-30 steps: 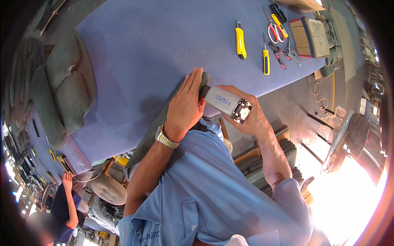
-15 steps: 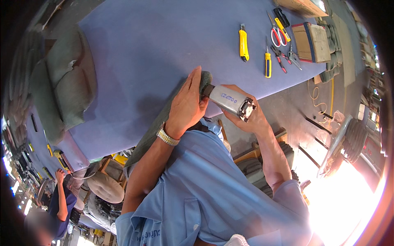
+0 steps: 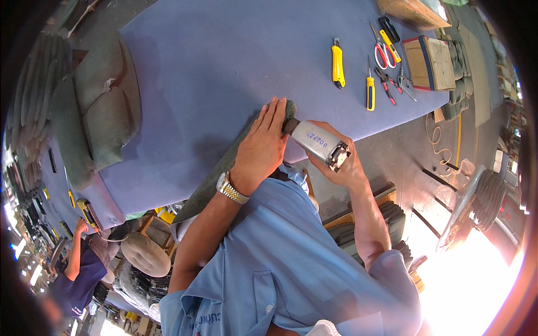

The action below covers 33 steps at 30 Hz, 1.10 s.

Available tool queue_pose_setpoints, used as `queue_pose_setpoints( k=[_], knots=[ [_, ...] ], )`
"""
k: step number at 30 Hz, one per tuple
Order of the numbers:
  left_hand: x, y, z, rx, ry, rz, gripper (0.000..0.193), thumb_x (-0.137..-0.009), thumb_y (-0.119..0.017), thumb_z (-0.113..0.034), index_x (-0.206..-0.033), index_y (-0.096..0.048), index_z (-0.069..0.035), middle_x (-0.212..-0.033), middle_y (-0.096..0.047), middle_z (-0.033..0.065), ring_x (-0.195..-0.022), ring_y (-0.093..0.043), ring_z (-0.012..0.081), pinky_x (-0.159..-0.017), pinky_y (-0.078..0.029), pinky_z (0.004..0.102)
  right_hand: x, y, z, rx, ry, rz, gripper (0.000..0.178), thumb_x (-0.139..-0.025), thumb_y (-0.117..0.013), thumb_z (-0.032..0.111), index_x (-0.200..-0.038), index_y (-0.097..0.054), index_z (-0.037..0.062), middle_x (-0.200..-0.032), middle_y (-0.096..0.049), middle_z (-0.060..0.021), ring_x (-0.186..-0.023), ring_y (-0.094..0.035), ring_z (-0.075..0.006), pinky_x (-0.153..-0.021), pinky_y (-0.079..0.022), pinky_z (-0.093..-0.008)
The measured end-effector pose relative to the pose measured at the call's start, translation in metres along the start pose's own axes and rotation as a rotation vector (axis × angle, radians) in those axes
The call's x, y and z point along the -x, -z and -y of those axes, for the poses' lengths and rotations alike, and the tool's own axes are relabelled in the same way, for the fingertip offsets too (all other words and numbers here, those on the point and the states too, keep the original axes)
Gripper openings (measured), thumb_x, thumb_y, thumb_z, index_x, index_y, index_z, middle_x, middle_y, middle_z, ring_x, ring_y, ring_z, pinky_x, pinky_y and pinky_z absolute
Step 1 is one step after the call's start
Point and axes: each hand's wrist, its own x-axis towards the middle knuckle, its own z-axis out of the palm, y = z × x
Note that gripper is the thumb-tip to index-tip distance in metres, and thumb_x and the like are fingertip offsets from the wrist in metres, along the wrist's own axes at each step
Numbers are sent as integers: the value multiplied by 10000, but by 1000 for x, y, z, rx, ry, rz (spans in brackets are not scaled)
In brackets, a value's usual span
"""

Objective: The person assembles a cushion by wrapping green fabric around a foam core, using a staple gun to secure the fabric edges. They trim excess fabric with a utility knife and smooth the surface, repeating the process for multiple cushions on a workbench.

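A long dark green fabric-covered cushion or panel [image 3: 203, 196] lies slanted at the near edge of the blue-covered table. My left hand [image 3: 260, 148] rests on its far part with the fingers stretched out flat. A grey staple gun [image 3: 316, 141] is gripped by my right hand [image 3: 352, 168], whose fingers are mostly hidden behind it. The gun's dark nose touches or nearly touches the cushion's right side, beside my left fingertips; the exact contact is hidden.
On the blue table [image 3: 224, 61] lie a yellow utility knife [image 3: 337, 66], a screwdriver [image 3: 370, 92], red-handled scissors [image 3: 385, 56] and pliers [image 3: 385, 87]. A cardboard box [image 3: 428, 63] stands at right. Grey-green cushions [image 3: 101, 112] sit at left. Another person [image 3: 84, 274] works at lower left.
My left hand has turned flatter onto the cushion, its fingers now lying over the far end. The staple gun stays against or near the cushion's side. The whole view has shifted slightly.
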Motion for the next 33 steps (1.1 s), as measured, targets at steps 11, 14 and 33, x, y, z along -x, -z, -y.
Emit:
queue_pose_setpoints(
  k=[11, 14, 33],
  knots=[
    [-1, -1, -4, -11, 25, -56, 667, -995, -611, -148, -1599, -332, -99, -1557, -468, 221, -1379, -510, 432, -1098, -502, 473, 5, 1, -2, 56, -32, -155, 683, -694, -832, 52, -1353, -658, 12, -1267, -724, -178, -1156, -719, -278, -1013, -550, -378],
    [-2, 1, -4, -6, 29, -59, 652, -998, -611, -150, -1593, -349, -99, -1548, -480, 218, -1382, -512, 419, -1099, -500, 468, 3, -2, -7, 46, 21, -154, 662, -709, -822, 46, -1350, -658, 8, -1275, -721, -177, -1165, -714, -268, -1013, -550, -373],
    [-6, 10, 6, 34, -11, -55, 646, -960, -641, -87, -1559, -401, -50, -1512, -526, 216, -1323, -574, 389, -1049, -527, 448, -15, 2, -16, -6, 85, 37, 633, -791, -757, 7, -1403, -593, 2, -1290, -696, -155, -1135, -705, -245, -1001, -533, -349]
  ],
)
